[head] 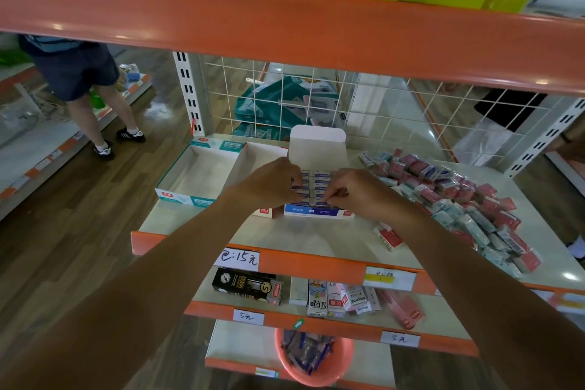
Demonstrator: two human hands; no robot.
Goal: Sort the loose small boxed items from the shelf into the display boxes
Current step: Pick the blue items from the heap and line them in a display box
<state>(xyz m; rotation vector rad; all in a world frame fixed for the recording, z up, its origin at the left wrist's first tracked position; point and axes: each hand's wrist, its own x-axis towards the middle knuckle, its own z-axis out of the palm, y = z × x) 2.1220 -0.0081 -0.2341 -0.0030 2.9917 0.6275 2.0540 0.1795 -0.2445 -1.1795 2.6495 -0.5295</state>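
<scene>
Head view: our right hand (351,190) pinches a small box (320,201) in the twelve-o'clock display box (316,211); left hand (272,182), we cannot tell.

Glossy orange shelf edge (285,32), matt cardboard display boxes (196,174), wood-look floor (79,231).

I am viewing the left forearm (152,279) and right forearm (474,263), both showing bare along their full visible length. The left hand (269,182) and right hand (354,191) are likewise showing bare.
</scene>
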